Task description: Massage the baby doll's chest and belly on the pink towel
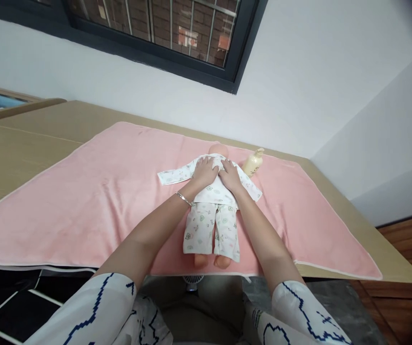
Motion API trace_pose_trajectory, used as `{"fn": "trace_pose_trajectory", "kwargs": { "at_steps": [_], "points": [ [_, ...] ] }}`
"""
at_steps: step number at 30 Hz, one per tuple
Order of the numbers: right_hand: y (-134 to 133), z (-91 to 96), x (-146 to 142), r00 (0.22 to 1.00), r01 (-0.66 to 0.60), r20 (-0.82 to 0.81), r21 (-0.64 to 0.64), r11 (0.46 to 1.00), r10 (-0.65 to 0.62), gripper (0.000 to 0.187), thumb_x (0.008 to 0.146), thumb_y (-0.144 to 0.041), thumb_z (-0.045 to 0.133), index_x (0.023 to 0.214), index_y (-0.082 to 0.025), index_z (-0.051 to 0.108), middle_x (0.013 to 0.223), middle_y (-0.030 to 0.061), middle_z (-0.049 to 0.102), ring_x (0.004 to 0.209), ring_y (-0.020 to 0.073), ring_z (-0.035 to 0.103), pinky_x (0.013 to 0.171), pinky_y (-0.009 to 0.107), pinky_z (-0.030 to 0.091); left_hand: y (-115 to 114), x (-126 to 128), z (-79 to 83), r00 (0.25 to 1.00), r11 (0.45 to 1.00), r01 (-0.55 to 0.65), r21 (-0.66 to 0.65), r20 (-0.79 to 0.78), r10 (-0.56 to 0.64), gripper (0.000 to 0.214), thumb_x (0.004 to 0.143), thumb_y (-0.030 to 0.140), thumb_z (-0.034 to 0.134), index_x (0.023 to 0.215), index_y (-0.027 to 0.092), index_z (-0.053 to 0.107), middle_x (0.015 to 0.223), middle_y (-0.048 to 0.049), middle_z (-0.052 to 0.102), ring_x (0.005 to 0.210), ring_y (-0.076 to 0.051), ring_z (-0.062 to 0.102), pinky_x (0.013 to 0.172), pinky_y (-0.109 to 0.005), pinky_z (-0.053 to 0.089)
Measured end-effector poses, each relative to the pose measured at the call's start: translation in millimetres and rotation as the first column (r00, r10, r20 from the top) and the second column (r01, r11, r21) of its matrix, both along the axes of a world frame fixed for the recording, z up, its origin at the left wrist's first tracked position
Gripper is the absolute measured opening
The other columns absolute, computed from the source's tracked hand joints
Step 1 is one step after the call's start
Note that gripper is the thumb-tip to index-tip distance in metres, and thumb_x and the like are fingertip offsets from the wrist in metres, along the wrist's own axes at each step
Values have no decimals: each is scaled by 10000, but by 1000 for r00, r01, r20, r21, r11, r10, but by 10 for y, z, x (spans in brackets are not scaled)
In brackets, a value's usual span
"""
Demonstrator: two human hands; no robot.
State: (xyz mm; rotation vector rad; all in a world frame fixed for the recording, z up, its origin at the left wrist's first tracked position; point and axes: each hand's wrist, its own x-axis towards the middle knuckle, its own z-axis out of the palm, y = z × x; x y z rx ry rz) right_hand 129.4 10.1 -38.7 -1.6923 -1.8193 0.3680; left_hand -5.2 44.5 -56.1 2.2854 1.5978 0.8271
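A baby doll [211, 211] in a white printed top and trousers lies on its back on a pink towel [94, 201], head away from me. My left hand [205, 172] rests flat on the doll's chest on the left side, fingers stretched out, a bracelet at the wrist. My right hand [230, 175] lies flat on the chest beside it, fingers extended toward the doll's neck. Both hands touch the white top. The doll's head [218, 149] shows just beyond my fingers, and its bare feet [211, 261] point toward me.
A cream pump bottle [252, 163] lies on the towel to the right of the doll's head. The towel covers a wooden table [22, 143] against a white wall with a dark window above. A dark tablet [19, 316] lies at lower left, below the table edge.
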Motion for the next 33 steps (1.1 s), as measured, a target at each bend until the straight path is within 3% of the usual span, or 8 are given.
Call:
{"fn": "trace_pose_trajectory", "kwargs": {
  "at_steps": [7,12,18,21,25,29,33],
  "points": [
    [66,-2,99,996,-55,-74,-34,998,53,712,788,-238,498,1496,-172,496,1655,63,335,1578,257,209,1302,516,50,22,-3,-6,1000,1000,3,9,9,-3,571,995,364,340,1490,98,447,1602,-165,422,1523,-293,333,1282,-478,223],
    [39,29,166,990,-95,-109,-39,995,91,653,822,-218,463,1471,-243,535,1638,3,371,1577,231,221,1304,522,28,32,-9,-11,1000,1000,-1,6,24,0,567,992,391,335,1477,125,463,1597,-146,435,1515,-299,343,1275,-490,243],
    [89,-28,228,992,-124,8,82,989,123,552,917,-222,395,1441,-223,567,1567,36,493,1520,233,357,1290,531,148,44,-12,-26,1000,999,-8,51,9,7,529,983,384,362,1451,173,492,1565,-107,486,1497,-287,378,1274,-467,260],
    [116,-50,207,996,-78,56,115,990,72,528,942,-220,379,1430,-167,575,1530,87,535,1490,231,406,1277,488,220,49,-12,-31,1000,999,-12,39,10,11,539,984,392,362,1455,163,489,1574,-113,475,1501,-284,373,1277,-460,257],
    [118,-79,171,997,-26,76,130,991,16,506,967,-226,376,1428,-157,574,1539,111,521,1498,254,396,1268,506,223,41,-11,-22,1000,1000,-18,25,12,17,542,982,385,365,1457,156,489,1579,-113,470,1507,-274,366,1280,-451,250],
    [114,-90,179,1000,4,16,127,992,-6,482,995,-248,351,1403,-155,592,1519,103,547,1479,237,425,1272,473,223,24,-14,-3,1000,999,-16,37,6,16,547,984,388,361,1445,130,505,1564,-139,481,1487,-281,393,1277,-444,258],
    [66,-12,195,989,47,-145,166,985,-23,502,997,-261,334,1429,-133,556,1476,91,592,1397,195,521,1219,357,348,12,-21,8,1000,999,-24,31,12,24,535,991,388,360,1449,153,504,1581,-112,469,1503,-272,375,1285,-432,246]
  ]
}}
